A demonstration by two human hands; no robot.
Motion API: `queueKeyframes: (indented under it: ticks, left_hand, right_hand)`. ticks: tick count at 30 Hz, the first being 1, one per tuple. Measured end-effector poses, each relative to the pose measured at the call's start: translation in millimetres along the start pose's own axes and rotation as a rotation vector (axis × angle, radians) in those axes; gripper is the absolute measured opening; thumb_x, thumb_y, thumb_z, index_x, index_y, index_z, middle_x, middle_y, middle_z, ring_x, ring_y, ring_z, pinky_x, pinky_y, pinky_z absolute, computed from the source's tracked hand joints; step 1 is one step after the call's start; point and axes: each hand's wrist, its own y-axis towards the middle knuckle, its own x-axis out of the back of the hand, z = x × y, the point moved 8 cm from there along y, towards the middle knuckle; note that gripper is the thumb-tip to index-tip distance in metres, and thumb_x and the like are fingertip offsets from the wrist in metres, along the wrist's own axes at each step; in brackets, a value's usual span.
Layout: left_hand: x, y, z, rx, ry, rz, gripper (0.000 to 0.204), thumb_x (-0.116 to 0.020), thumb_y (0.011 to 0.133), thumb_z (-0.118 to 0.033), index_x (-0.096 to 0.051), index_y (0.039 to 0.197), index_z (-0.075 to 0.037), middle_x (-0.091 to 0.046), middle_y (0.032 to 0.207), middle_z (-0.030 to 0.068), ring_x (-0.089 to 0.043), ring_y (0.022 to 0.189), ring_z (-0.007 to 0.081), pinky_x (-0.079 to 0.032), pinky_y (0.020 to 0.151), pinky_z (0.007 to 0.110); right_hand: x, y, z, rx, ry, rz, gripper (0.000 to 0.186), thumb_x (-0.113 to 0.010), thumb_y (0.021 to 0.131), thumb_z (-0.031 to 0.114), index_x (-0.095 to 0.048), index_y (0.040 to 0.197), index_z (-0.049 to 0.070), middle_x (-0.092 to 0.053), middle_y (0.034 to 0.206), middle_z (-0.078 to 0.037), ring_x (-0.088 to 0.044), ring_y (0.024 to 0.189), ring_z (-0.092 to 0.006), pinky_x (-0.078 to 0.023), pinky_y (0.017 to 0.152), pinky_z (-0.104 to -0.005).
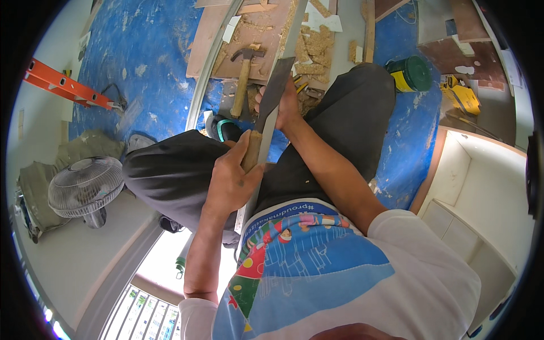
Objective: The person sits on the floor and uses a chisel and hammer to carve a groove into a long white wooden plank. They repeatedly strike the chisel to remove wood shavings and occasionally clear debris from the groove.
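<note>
While chisel [272, 101] in hand [234, 174], shirt lettering [283, 212]

Right fingers [259, 98] partly behind blade [276, 85]

I'm seeing two bare hands [229, 180] [289, 107], one wooden-handled flat grey blade [273, 93], one wooden-handled claw hammer [242, 82], one green bucket [416, 73].

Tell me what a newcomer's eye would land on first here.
Probably the broad, dark metal blade at the centre: the left hand grips its pale wooden handle, while the right hand wraps around the long, pale, narrow strip behind the blade. Next would likely be the bright orange ladder at the upper left, against the blue, pale-blotched floor, and the dark green round bucket at the upper right.
</note>
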Motion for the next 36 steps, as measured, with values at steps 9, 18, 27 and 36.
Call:
queueKeyframes:
  ticks: [9, 18, 27, 36]
  left_hand:
    - [-8, 13, -4, -0.041, 0.021, 0.004, 0.065, -0.069, 0.082, -0.005, -0.049, 0.142, 0.012, -0.067, 0.106, 0.0304, -0.071, 0.103, 0.0427, -0.053, 0.091, 0.039]
    - [-17, 18, 8, 0.187, -0.058, 0.011, 0.069, -0.074, 0.08, -0.007, -0.051, 0.143, 0.008, -0.068, 0.111, 0.031, -0.07, 0.108, 0.0422, -0.052, 0.096, 0.039]
    - [26, -71, 6, -0.103, 0.474, -0.272, 0.065, -0.074, 0.08, -0.004, -0.057, 0.143, 0.001, -0.069, 0.1, 0.0186, -0.072, 0.081, 0.0338, -0.059, 0.071, 0.039]
    - [16, -104, 28, -0.106, 0.71, -0.325, 0.063, -0.074, 0.081, -0.006, -0.058, 0.143, -0.005, -0.069, 0.105, 0.0143, -0.073, 0.082, 0.0314, -0.06, 0.071, 0.041]
  right_hand:
    - [2, 3, -4, -0.05, 0.038, 0.162, 0.062, -0.047, 0.096, 0.076, -0.054, 0.072, 0.019, -0.041, 0.06, -0.002, -0.038, 0.055, -0.0199, -0.035, 0.051, -0.0366]
    - [9, 9, -5, -0.002, -0.039, 0.113, 0.063, -0.04, 0.097, 0.079, -0.057, 0.091, 0.018, -0.05, 0.071, -0.005, -0.05, 0.061, -0.0226, -0.046, 0.058, -0.0404]
    - [26, 24, -5, 0.118, -0.165, 0.043, 0.08, -0.044, 0.098, 0.076, -0.051, 0.145, 0.012, -0.063, 0.127, -0.013, -0.064, 0.111, -0.0283, -0.054, 0.096, -0.0492]
    - [21, 15, 2, 0.145, -0.189, -0.037, 0.084, -0.047, 0.095, 0.078, -0.051, 0.146, 0.011, -0.062, 0.131, -0.012, -0.062, 0.117, -0.0289, -0.053, 0.097, -0.052]
